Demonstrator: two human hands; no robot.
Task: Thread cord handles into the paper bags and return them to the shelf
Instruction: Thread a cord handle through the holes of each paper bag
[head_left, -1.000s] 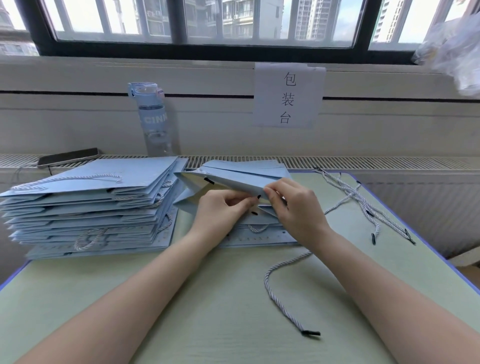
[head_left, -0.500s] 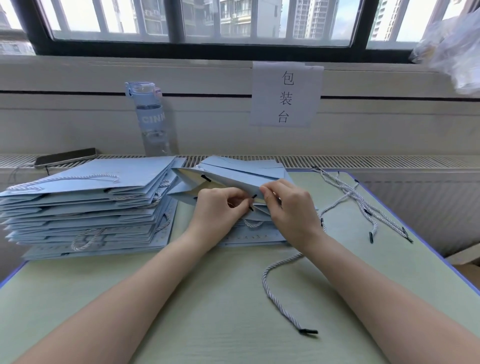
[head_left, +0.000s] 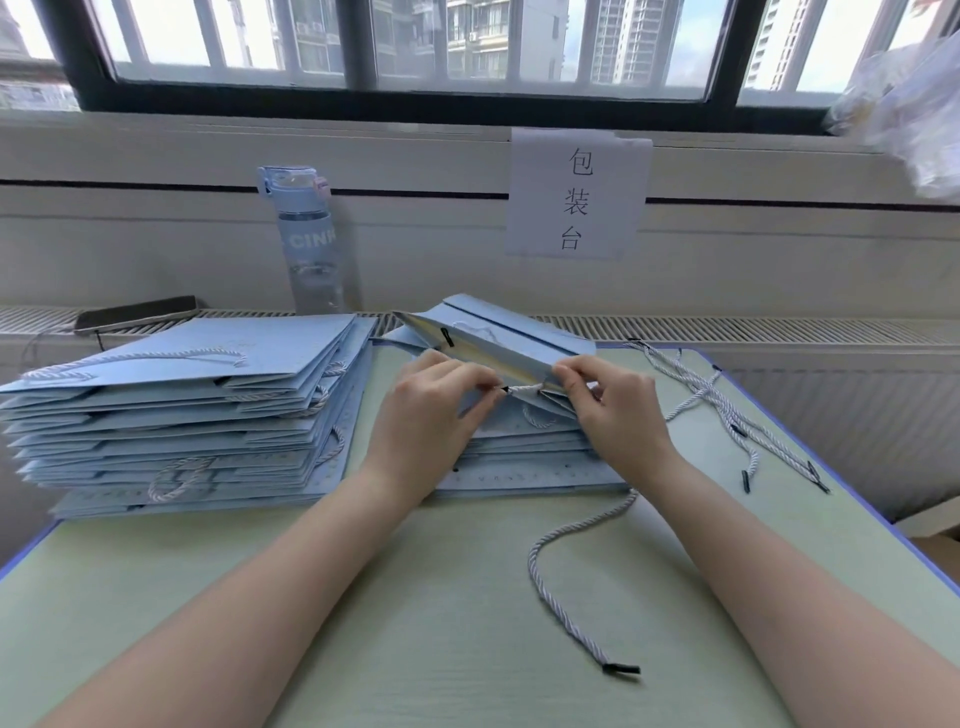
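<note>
Two hands meet at the middle of the table (head_left: 363, 623), both busy on one light blue paper bag (head_left: 498, 348). The bag is folded flat and lifted at a tilt above a lower pile (head_left: 519, 470) of the same bags. The left hand (head_left: 431, 410) pinches the black tip of a white twisted cord (head_left: 524, 388) between thumb and forefinger, right at the bag's near edge. The right hand (head_left: 618, 410) has its fingers curled on that same edge, gripping the paper just beside where the cord comes through. A short run of cord stretches between the two hands. A long run appears from under the pile below the right wrist and loops across the table toward the camera, ending in a black tip; whether it is the same cord, the pile hides.

Off to the left sits a tall stack of bags (head_left: 182, 395), cord handles showing along their edges. To the right, loose cords (head_left: 727, 410) lie tangled near the table's edge. Behind, on the ledge, a water bottle (head_left: 309, 244) stands upright, a phone (head_left: 135, 313) lies flat, and a paper sign (head_left: 576, 195) hangs on the wall.
</note>
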